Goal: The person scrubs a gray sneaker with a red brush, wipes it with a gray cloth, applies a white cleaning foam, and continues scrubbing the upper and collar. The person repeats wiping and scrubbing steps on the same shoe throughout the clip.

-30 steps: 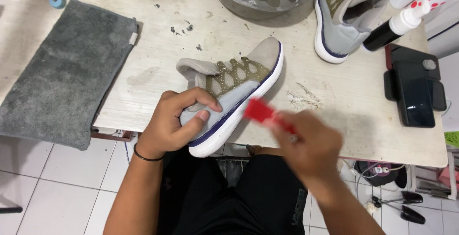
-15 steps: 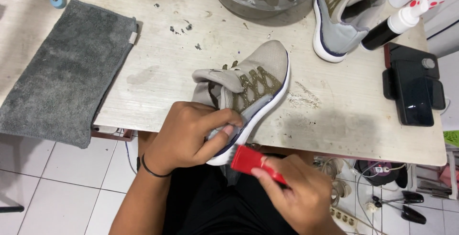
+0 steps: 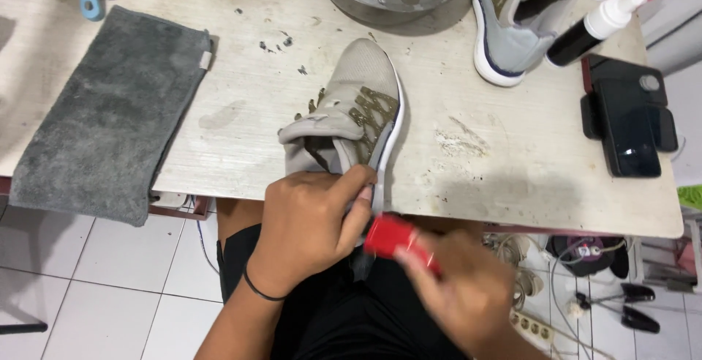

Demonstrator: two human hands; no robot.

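One grey-beige sneaker (image 3: 358, 115) lies at the near edge of the bench (image 3: 497, 148), held while a red brush (image 3: 398, 239) meets its heel.

Its long axis runs away from the person, toe pointing to the far side, heel overhanging the edge. The left hand (image 3: 311, 232) is closed around the heel. The right hand (image 3: 461, 290), blurred, grips the brush. A grey towel (image 3: 110, 111) lies left; a second sneaker (image 3: 515, 23), spray bottle (image 3: 596, 27) and phone (image 3: 629, 118) sit right.

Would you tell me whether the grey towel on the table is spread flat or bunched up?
Spread flat: the grey towel lies smooth, its near end hanging over the table edge.
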